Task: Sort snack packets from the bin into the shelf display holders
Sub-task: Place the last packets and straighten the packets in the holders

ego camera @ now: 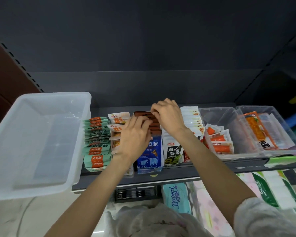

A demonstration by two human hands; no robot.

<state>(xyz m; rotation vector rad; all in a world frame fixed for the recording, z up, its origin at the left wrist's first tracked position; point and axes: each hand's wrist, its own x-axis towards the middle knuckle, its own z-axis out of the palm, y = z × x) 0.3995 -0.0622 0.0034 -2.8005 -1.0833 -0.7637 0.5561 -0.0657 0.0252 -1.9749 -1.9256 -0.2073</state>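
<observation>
both forearms reach up from me: my left hand (pixel 135 134) rests curled on the dark brown snack packets (pixel 144 114), my right hand (pixel 167 113) pinches their back edge. left of them, the clear plastic bin (pixel 41 106) looks empty. tugging could topple the blue pouch (pixel 149 156) in front.

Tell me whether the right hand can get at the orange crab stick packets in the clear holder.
Probably yes: the crab stick packets lie uncovered in an open-topped holder just right of the right hand, nothing between.
</observation>
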